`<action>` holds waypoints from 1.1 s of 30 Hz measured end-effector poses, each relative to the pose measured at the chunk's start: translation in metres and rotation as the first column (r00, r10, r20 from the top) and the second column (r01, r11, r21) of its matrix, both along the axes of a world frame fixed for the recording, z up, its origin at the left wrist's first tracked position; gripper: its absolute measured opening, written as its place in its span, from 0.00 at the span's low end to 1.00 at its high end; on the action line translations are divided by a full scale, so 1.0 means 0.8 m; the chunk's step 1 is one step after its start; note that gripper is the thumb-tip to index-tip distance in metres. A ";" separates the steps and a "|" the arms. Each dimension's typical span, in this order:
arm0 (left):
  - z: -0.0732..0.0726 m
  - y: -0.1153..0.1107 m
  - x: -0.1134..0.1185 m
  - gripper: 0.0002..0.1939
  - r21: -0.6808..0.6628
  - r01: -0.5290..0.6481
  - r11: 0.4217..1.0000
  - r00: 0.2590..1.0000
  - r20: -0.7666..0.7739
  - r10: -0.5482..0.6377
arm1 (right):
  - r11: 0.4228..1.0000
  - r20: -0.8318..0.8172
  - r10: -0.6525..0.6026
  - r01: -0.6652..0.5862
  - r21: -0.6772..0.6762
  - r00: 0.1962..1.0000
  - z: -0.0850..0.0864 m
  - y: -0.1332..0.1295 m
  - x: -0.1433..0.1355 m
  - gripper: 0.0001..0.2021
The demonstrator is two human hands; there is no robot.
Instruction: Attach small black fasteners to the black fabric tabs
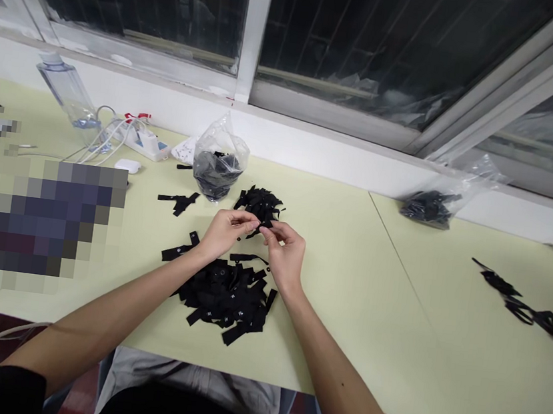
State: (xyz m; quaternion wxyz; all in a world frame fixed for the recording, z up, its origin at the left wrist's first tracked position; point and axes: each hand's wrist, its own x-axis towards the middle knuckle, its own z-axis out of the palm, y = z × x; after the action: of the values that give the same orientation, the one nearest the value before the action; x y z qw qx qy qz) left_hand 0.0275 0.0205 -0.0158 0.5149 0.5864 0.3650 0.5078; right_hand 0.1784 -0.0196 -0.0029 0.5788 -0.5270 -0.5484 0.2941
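The left hand (221, 232) and the right hand (286, 252) met over the bench (346, 296), each with thumb and forefinger pinched on one small black fabric piece (265, 224). Held from both sides, the piece was presumably steadier for fine fingertip work; its exact shape was lost between the fingers and the dark heap behind it.

That smaller heap of black pieces (260, 199) lay just beyond the fingertips, and the larger pile of black fabric tabs (227, 298) spread between the forearms, nearest the body. Both lay within easy reach, probably so that neither arm had to stretch. Some tabs in the pile showed small white marks, too tiny to read. The near plastic bag (219, 170), clear and partly filled with black pieces, stood behind the left hand, perhaps out of the way of the elbows. The far plastic bag (430, 206) rested near the wall, well apart on the right, as did the loose black straps (529, 305) closer to the bench's right end.

By count, there were two hands, one pinched piece, two main heaps, two bags with black contents, one clear bottle (69, 91), one white power strip (149, 144) and one small white case (127, 166). The tabs and pieces overlapped too much to be counted singly, and the straps were tangled likewise.
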 end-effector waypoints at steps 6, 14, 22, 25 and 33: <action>0.006 -0.007 -0.003 0.10 0.125 -0.008 0.992 0.980 -0.198 0.033 | 1.000 0.038 -0.024 0.023 0.005 0.999 -0.003 0.003 0.004 0.09; 0.013 -0.011 -0.003 0.10 0.261 -0.046 0.964 0.923 -0.359 0.141 | 0.999 0.035 -0.024 0.025 -0.039 0.999 -0.001 0.002 0.006 0.11; 0.023 -0.015 -0.003 0.10 0.279 -0.004 0.960 0.933 -0.345 0.104 | 1.000 0.064 -0.008 0.007 0.005 0.998 -0.004 0.008 0.012 0.08; 0.023 -0.016 -0.003 0.09 0.258 -0.015 0.966 0.941 -0.323 0.101 | 1.000 0.010 0.004 -0.004 -0.029 1.000 -0.007 0.012 0.015 0.10; 0.020 -0.017 -0.002 0.10 0.231 -0.069 0.970 0.952 -0.275 0.134 | 0.987 0.028 0.159 -0.158 -0.036 0.987 0.001 0.008 0.010 0.09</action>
State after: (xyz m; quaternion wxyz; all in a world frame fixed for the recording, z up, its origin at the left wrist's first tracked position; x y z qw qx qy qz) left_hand 0.0256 0.0071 0.0004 0.3614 0.6877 0.4080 0.4796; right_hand 0.1863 -0.0128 -0.0024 0.5360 -0.4958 -0.5926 0.3401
